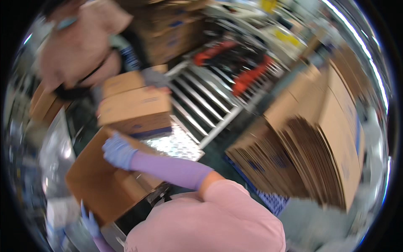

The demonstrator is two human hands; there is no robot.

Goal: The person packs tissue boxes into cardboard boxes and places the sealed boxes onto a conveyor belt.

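An open-topped cardboard box (94, 179) is tilted in front of me, its brown inside facing up, with flaps folded within it. My right hand (119, 152), in a light blue glove, closes on the upper rim of this box. At its lower outer side is my left hand (90, 220), also gloved, with straight, parted fingers; whether it presses on the wall is hard to tell. Just beyond the rim, a co-worker's gloved hands (155, 78) hold a second, closed carton (135, 108) with a blue band along its bottom.
A roller conveyor (201, 100) runs behind the carton, carrying a red and black object (234, 63). Beside its end lies a shiny metal plate (176, 141). Flattened cardboard boxes (302, 151) stand stacked on a blue pallet (270, 201) to my right. The co-worker (82, 47) stands opposite, blurred.
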